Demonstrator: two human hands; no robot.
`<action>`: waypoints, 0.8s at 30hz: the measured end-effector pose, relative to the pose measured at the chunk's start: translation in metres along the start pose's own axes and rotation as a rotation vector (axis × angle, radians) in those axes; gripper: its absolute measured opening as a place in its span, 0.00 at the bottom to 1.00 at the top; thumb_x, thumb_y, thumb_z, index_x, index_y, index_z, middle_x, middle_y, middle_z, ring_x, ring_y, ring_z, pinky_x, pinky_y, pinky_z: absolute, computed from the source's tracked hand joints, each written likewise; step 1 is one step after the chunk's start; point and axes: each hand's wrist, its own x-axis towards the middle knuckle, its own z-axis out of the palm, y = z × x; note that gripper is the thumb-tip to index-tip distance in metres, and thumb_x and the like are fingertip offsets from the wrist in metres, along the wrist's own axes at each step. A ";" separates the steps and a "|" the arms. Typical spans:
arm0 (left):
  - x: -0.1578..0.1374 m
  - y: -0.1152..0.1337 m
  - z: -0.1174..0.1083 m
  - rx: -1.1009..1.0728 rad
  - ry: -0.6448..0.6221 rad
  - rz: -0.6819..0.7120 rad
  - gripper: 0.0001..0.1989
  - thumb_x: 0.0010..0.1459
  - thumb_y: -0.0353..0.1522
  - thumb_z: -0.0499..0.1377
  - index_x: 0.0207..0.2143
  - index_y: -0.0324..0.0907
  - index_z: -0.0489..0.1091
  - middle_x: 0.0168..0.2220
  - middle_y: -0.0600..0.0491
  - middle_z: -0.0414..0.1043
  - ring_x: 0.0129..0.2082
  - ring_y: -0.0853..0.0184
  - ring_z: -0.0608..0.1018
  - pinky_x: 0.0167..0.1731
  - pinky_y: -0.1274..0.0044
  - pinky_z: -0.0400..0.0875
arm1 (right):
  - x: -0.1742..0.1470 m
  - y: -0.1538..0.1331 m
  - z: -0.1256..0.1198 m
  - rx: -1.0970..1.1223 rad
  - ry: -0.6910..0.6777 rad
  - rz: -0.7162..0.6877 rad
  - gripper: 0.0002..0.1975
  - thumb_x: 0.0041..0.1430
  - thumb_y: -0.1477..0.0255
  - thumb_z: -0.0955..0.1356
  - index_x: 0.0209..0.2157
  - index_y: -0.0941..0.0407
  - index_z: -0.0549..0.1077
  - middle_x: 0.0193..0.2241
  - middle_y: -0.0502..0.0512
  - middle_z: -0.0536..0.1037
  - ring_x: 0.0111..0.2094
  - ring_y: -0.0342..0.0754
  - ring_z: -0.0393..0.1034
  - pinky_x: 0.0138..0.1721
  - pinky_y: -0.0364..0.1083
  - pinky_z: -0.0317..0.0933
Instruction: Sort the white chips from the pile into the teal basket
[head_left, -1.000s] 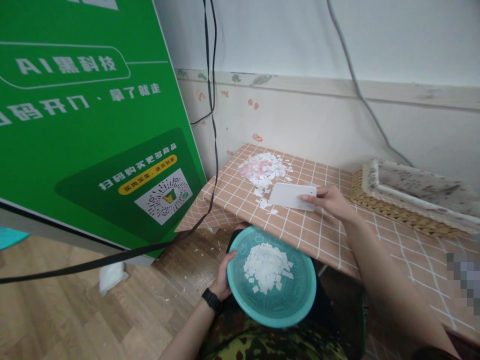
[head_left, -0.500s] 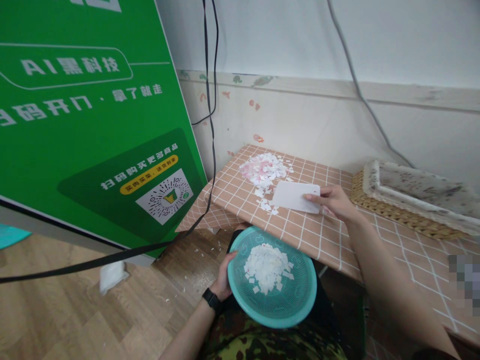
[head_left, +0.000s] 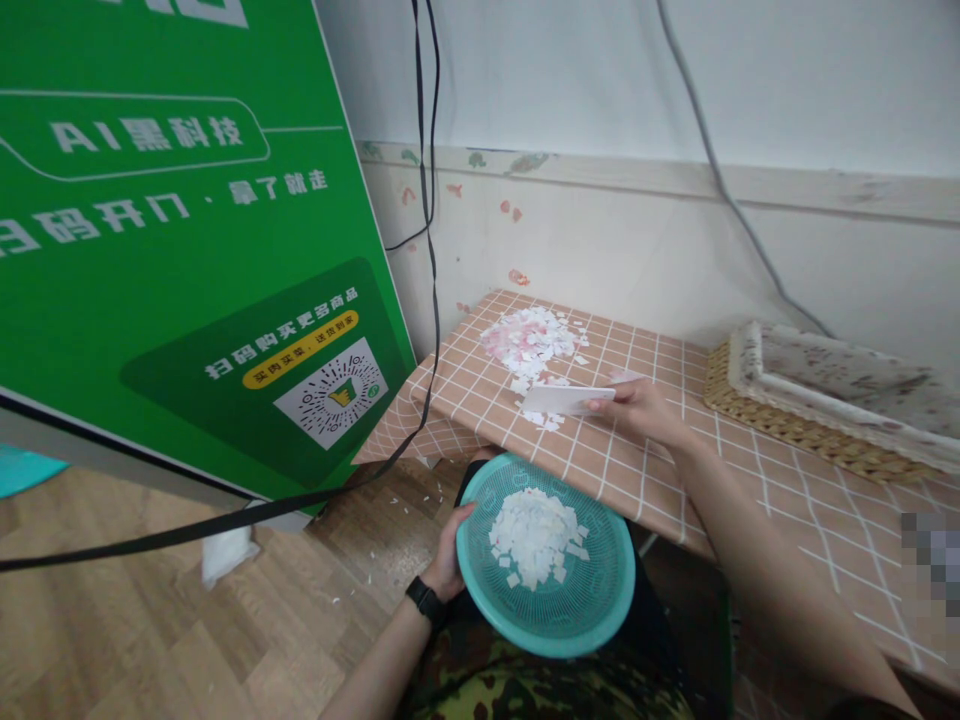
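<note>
My right hand (head_left: 636, 408) pinches the end of a white card (head_left: 566, 400), now tilted so that it looks thin. The card is over small white paper scraps (head_left: 546, 421) near the table's front edge. Behind it spreads a pile of white and pinkish paper pieces (head_left: 529, 338). Below the edge, my left hand (head_left: 450, 555) grips the rim of a turquoise plastic basket (head_left: 559, 640) at its left side. A heap of white paper bits (head_left: 536, 535) lies inside the basket, which rests over my lap.
A brown checked cloth (head_left: 652, 475) covers the table. On its right stands a cloth-lined wicker basket (head_left: 795, 415). A green cabinet (head_left: 187, 230) fills the left, with a black cable (head_left: 431, 290) hanging before it. A white bag-like thing (head_left: 227, 552) and scraps lie on the floor.
My right hand has moved slightly left with the card and tipped it from nearly flat to steeply tilted, over the front scraps. My left hand and the turquoise basket have stayed in place.
</note>
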 end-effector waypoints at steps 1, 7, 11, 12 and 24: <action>-0.001 0.000 0.001 0.004 0.005 0.000 0.14 0.50 0.38 0.60 0.31 0.35 0.74 0.27 0.48 0.78 0.26 0.64 0.77 0.35 0.73 0.69 | -0.001 0.005 -0.005 0.018 0.000 0.009 0.17 0.49 0.56 0.68 0.23 0.57 0.77 0.18 0.50 0.70 0.21 0.42 0.60 0.21 0.42 0.53; -0.004 0.002 0.006 0.009 0.016 0.026 0.11 0.48 0.36 0.61 0.28 0.36 0.75 0.25 0.49 0.78 0.25 0.64 0.76 0.33 0.73 0.69 | -0.005 0.016 -0.024 0.213 -0.004 0.052 0.15 0.46 0.58 0.71 0.28 0.56 0.79 0.28 0.55 0.77 0.29 0.48 0.67 0.29 0.46 0.61; -0.004 0.002 0.009 0.013 0.026 0.029 0.12 0.48 0.37 0.61 0.28 0.35 0.74 0.25 0.49 0.78 0.24 0.65 0.76 0.31 0.73 0.69 | -0.005 0.012 -0.024 0.165 -0.072 0.070 0.14 0.46 0.59 0.71 0.26 0.57 0.79 0.24 0.53 0.75 0.26 0.45 0.65 0.26 0.44 0.60; -0.005 0.002 0.009 0.016 0.033 0.029 0.12 0.48 0.37 0.61 0.28 0.35 0.74 0.25 0.48 0.78 0.24 0.64 0.76 0.31 0.73 0.69 | -0.005 0.013 -0.023 0.172 -0.069 0.075 0.14 0.46 0.59 0.71 0.25 0.56 0.79 0.24 0.53 0.75 0.26 0.44 0.65 0.26 0.44 0.60; -0.004 0.002 0.008 0.005 0.013 0.022 0.11 0.49 0.36 0.60 0.27 0.36 0.75 0.24 0.50 0.78 0.24 0.65 0.76 0.32 0.73 0.69 | -0.003 0.022 -0.021 0.253 0.000 0.089 0.17 0.46 0.57 0.71 0.29 0.57 0.77 0.26 0.53 0.76 0.27 0.45 0.66 0.26 0.44 0.60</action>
